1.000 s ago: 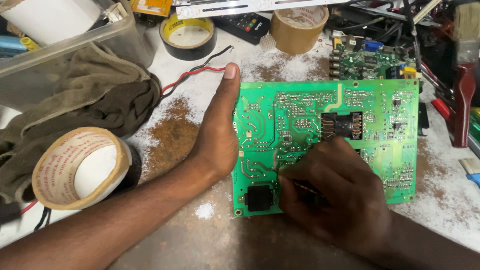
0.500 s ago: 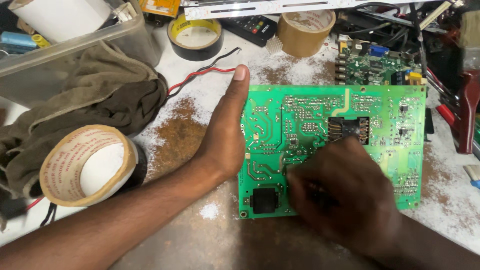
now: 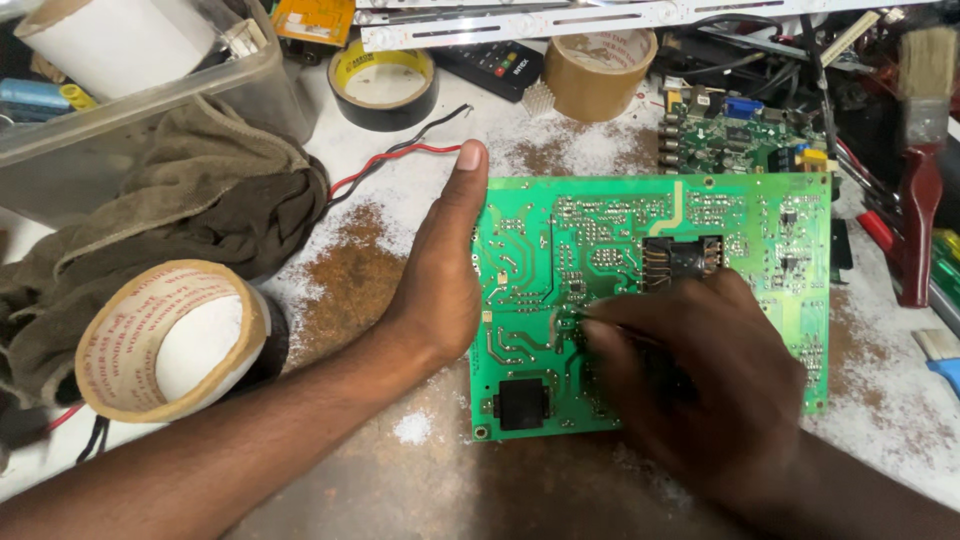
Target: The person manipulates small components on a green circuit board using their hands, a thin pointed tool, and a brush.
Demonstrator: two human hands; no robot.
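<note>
A green circuit board (image 3: 600,220) lies solder side up on a dusty white bench. My left hand (image 3: 440,280) lies flat on its edge against the board's left side, fingers straight and together, thumb tip near the top corner. My right hand (image 3: 700,390) rests on the board's lower middle. Its fingers are closed around a small tool (image 3: 557,322) whose pale tip touches the board. The hand is blurred and hides most of the tool, so I cannot tell its kind.
A wide tan tape roll (image 3: 165,340) and a brown cloth (image 3: 180,200) lie to the left. A black tape roll (image 3: 383,85), a brown tape roll (image 3: 598,75) and a smaller board (image 3: 745,135) sit behind. A red-handled paintbrush (image 3: 920,170) lies at the right. Red and black wires (image 3: 400,155) run past my thumb.
My right hand has shifted slightly up the board with the tool tip and is now motion-blurred. My left hand stays against the board's left side.
</note>
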